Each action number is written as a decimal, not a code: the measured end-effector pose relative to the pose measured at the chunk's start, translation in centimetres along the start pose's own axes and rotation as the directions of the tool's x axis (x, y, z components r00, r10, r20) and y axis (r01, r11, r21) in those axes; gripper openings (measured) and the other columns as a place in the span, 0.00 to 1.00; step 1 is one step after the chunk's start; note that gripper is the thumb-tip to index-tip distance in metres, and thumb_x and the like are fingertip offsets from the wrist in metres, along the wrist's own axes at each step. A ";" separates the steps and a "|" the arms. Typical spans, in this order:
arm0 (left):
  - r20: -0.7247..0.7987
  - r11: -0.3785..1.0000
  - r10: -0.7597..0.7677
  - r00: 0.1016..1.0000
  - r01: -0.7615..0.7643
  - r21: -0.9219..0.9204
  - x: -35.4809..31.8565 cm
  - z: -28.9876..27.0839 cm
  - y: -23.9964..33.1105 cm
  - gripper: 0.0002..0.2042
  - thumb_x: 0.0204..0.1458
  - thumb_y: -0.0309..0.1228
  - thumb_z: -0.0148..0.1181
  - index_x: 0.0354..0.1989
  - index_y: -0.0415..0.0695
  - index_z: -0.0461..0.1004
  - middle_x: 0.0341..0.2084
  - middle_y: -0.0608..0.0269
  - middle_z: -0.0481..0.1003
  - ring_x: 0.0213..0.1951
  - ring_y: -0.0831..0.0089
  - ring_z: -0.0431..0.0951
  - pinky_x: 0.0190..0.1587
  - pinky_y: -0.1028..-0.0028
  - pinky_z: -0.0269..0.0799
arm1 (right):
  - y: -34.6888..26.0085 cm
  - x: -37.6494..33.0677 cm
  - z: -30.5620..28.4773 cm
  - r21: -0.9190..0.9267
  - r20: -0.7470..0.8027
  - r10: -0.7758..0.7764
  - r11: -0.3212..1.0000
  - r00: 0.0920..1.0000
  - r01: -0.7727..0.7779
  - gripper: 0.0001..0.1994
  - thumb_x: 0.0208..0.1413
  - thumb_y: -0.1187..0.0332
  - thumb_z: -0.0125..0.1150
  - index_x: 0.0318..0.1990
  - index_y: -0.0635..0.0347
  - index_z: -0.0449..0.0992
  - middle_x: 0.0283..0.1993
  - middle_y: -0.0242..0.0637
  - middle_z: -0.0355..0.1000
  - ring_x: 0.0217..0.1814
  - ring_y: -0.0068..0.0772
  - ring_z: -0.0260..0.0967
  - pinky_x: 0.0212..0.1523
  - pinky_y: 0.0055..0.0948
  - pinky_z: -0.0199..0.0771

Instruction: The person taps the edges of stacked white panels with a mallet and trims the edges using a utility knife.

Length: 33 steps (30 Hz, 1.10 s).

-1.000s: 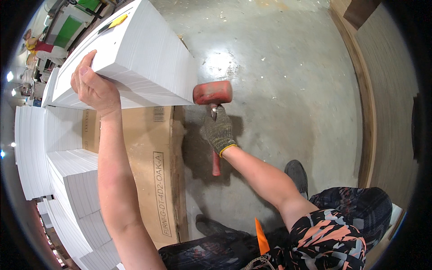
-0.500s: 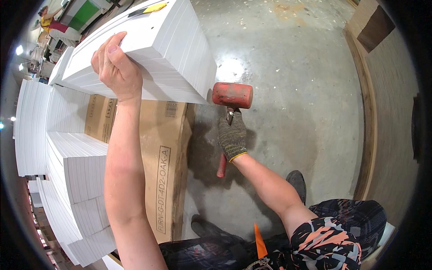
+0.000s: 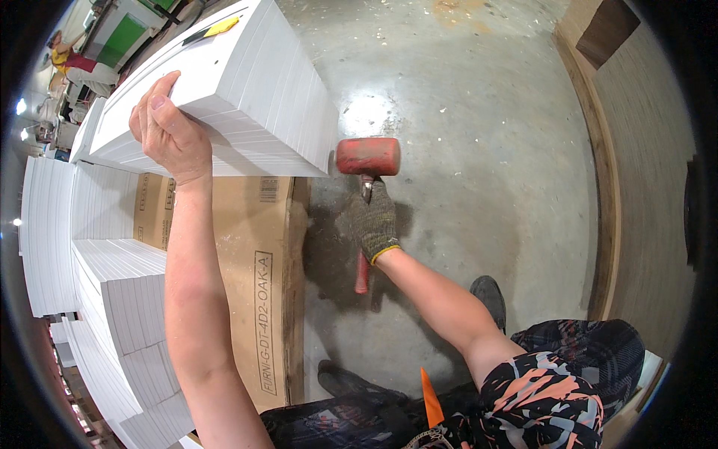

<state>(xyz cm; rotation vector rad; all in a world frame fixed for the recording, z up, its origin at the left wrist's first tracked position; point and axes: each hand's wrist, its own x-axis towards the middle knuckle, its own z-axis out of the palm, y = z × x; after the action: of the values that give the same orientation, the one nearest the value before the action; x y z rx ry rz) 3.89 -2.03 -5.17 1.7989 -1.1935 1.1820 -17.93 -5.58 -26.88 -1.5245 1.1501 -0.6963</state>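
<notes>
My bare left hand (image 3: pixel 173 142) rests on the near edge of a tall stack of white panels (image 3: pixel 273 97), its fingers reaching over onto the top face. My right hand (image 3: pixel 374 222), in a grey knitted glove with a yellow cuff, is closed round the handle of a red mallet (image 3: pixel 368 156). The worn mallet head lies just right of the stack's lower corner, and the handle's end sticks out below the glove. On top of the stack lies a yellow and black utility knife (image 3: pixel 213 30).
A brown cardboard box (image 3: pixel 243 224) lies below the stack. More white panel stacks (image 3: pixel 134 310) stand at the left. A wooden-edged board (image 3: pixel 604 187) runs along the right side of the concrete floor (image 3: pixel 464 150). Another person (image 3: pixel 69 56) is at the far upper left.
The whole view has shifted a little, so the stack, box and both hands appear further left. My left hand stays on the stack and my right keeps hold of the mallet beside it.
</notes>
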 end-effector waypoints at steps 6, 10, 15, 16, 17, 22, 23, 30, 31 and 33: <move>0.011 1.000 -0.015 1.000 0.015 -0.018 -0.1 0.0 -0.3 0.27 0.67 0.40 0.29 0.42 0.41 0.81 0.43 0.61 0.81 0.51 0.64 0.72 0.61 0.66 0.59 | 2.5 0.8 1.3 -0.088 0.044 -0.054 0.994 0.998 0.058 0.15 0.55 0.68 0.59 0.48 0.63 0.68 0.34 0.49 0.72 0.36 0.51 0.72 0.40 0.46 0.71; 0.026 0.999 -0.023 0.999 0.024 -0.021 -0.1 -0.2 -0.3 0.27 0.67 0.40 0.29 0.43 0.41 0.81 0.44 0.61 0.80 0.51 0.64 0.72 0.61 0.66 0.58 | 1.1 1.7 0.5 0.069 0.136 0.130 0.988 0.982 -0.140 0.22 0.57 0.68 0.54 0.60 0.61 0.65 0.48 0.57 0.72 0.53 0.62 0.70 0.52 0.48 0.69; 0.003 1.000 -0.012 1.000 0.012 -0.026 -0.2 0.1 -0.2 0.27 0.67 0.40 0.30 0.42 0.41 0.81 0.43 0.59 0.80 0.50 0.64 0.72 0.61 0.65 0.59 | 1.2 2.4 0.6 -0.049 0.190 0.095 0.995 0.977 -0.087 0.22 0.58 0.68 0.53 0.60 0.60 0.64 0.48 0.57 0.72 0.52 0.61 0.70 0.52 0.49 0.69; 0.003 0.999 -0.015 1.000 0.015 -0.039 -0.2 0.1 -0.2 0.27 0.67 0.39 0.30 0.42 0.41 0.81 0.43 0.59 0.80 0.50 0.64 0.72 0.61 0.65 0.59 | 1.0 2.6 0.7 -0.029 0.140 0.106 0.994 0.984 -0.103 0.20 0.57 0.67 0.55 0.57 0.61 0.65 0.44 0.56 0.72 0.48 0.60 0.70 0.49 0.48 0.70; 0.003 0.999 -0.018 1.000 0.018 -0.047 -0.1 0.0 0.0 0.27 0.67 0.39 0.30 0.42 0.41 0.81 0.43 0.59 0.80 0.50 0.64 0.72 0.60 0.65 0.59 | 0.6 2.8 0.9 -0.007 0.094 0.117 0.993 0.989 -0.117 0.19 0.56 0.67 0.57 0.53 0.63 0.66 0.40 0.55 0.72 0.43 0.58 0.71 0.45 0.47 0.70; -0.004 0.999 0.026 1.000 -0.026 -0.033 0.0 0.2 -0.3 0.26 0.68 0.39 0.30 0.41 0.41 0.81 0.41 0.60 0.81 0.49 0.64 0.74 0.59 0.65 0.60 | 0.2 3.4 1.4 0.075 0.015 0.006 0.997 1.000 -0.007 0.17 0.56 0.66 0.59 0.49 0.65 0.67 0.35 0.52 0.72 0.36 0.52 0.72 0.39 0.46 0.72; -0.012 0.999 0.030 0.999 -0.030 -0.028 -0.1 0.1 -0.3 0.26 0.68 0.39 0.30 0.41 0.40 0.81 0.41 0.60 0.81 0.49 0.64 0.74 0.59 0.65 0.60 | 0.1 3.6 1.0 0.089 0.082 0.034 0.995 0.996 -0.041 0.17 0.56 0.66 0.59 0.49 0.65 0.67 0.34 0.51 0.72 0.35 0.50 0.72 0.38 0.46 0.72; -0.051 0.998 0.058 0.997 -0.060 -0.033 0.2 0.0 -0.1 0.24 0.67 0.36 0.33 0.39 0.38 0.80 0.39 0.56 0.81 0.47 0.62 0.75 0.58 0.66 0.61 | -0.9 4.2 0.4 0.066 0.197 0.111 0.990 0.974 -0.126 0.21 0.58 0.63 0.55 0.56 0.63 0.66 0.42 0.54 0.74 0.46 0.56 0.73 0.47 0.45 0.70; -0.050 0.998 0.059 0.997 -0.061 -0.022 -0.1 -0.3 -0.7 0.24 0.67 0.36 0.33 0.39 0.38 0.80 0.39 0.56 0.81 0.46 0.62 0.75 0.57 0.66 0.61 | -4.3 3.1 -1.1 -0.072 0.177 0.081 0.995 0.981 -0.069 0.20 0.58 0.60 0.55 0.54 0.63 0.68 0.44 0.56 0.74 0.48 0.56 0.73 0.48 0.46 0.70; -0.079 0.996 0.075 0.994 -0.078 -0.034 0.1 -0.2 -0.6 0.22 0.66 0.35 0.36 0.37 0.37 0.80 0.38 0.55 0.81 0.46 0.61 0.76 0.57 0.65 0.61 | -2.9 3.2 -0.8 -0.122 0.090 0.034 0.992 0.995 -0.023 0.20 0.58 0.59 0.55 0.53 0.63 0.69 0.44 0.56 0.74 0.49 0.56 0.73 0.49 0.47 0.70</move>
<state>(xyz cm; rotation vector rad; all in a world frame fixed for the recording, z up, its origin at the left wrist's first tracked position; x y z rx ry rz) 4.37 -1.68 -4.99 1.6772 -1.2409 1.2537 -16.60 -8.90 -24.28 -1.6210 1.1599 -0.5398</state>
